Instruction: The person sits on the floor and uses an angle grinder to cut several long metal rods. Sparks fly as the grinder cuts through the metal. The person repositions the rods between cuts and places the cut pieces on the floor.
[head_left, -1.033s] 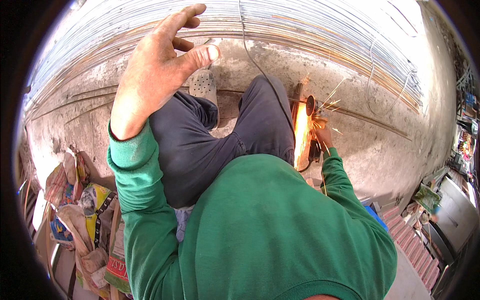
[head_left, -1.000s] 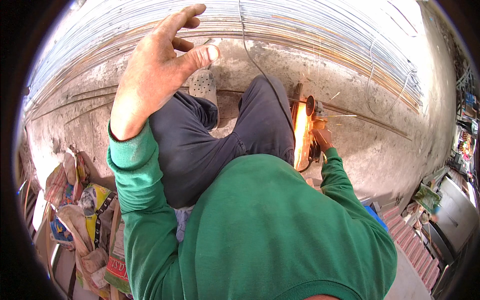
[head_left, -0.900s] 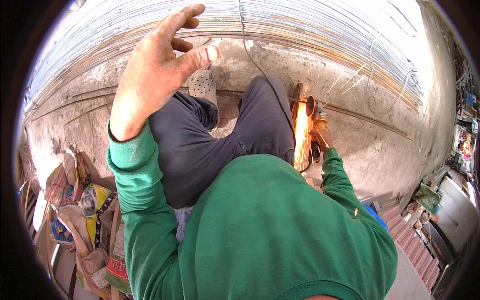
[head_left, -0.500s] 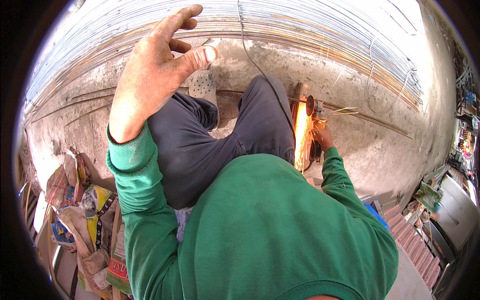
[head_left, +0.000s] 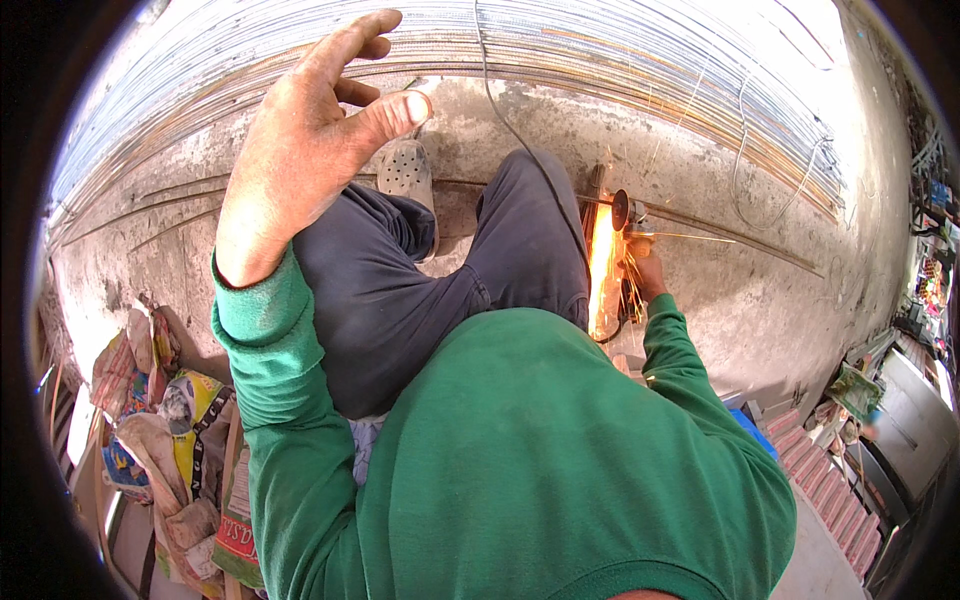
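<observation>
Held up over my left knee, my left hand (head_left: 310, 150) is empty, its fingers and thumb apart. At the right, beside my right leg, my right hand (head_left: 650, 270) is closed on an angle grinder (head_left: 638, 218). The grinder's round disc (head_left: 620, 211) meets thin steel bars (head_left: 700, 228) lying along the floor. A bright stream of sparks (head_left: 604, 275) pours from the disc toward me and hides most of the grinder's body and some of my fingers.
Long steel rods (head_left: 560, 60) lie bundled across the far side. A dark cable (head_left: 500, 110) runs over my right knee. My grey clog (head_left: 405, 175) rests on the concrete floor (head_left: 740, 330). Crumpled sacks (head_left: 180, 440) lie at the left, and reddish ribbed pieces (head_left: 825, 490) at the lower right.
The sparks have spread, with more now around my right hand and a longer streak to the right. Both hands stay in nearly the same place.
</observation>
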